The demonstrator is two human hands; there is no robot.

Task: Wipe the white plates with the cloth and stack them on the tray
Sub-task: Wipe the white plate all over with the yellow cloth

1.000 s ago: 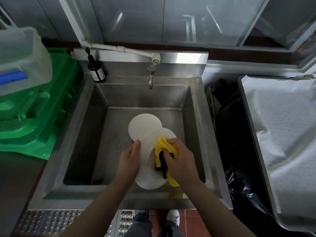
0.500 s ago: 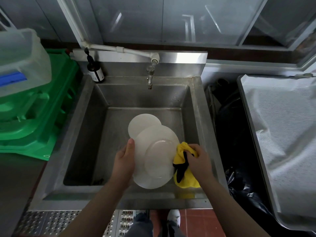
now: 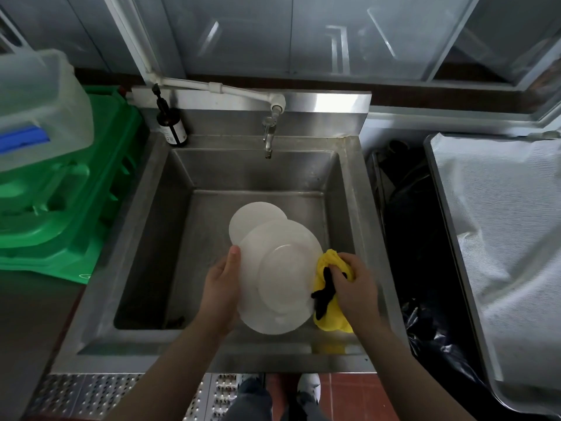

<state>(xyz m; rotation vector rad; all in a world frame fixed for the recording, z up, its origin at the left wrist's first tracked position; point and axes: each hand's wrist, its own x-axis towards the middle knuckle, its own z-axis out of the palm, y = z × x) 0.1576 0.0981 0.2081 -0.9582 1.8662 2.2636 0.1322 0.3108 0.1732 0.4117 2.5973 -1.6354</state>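
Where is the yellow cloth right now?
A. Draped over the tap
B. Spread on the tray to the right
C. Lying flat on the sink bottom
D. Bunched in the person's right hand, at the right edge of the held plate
D: the right hand grips the bunched yellow cloth beside the right edge of the white plate, which the left hand holds over the sink.

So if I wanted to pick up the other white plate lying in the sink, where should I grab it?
Probably by its far rim, coming from above on the tap side. The lower plate lies flat on the sink floor, and the held plate, gripped by the left hand, covers its near edge. Only the far and left rim is free, so pinch there.
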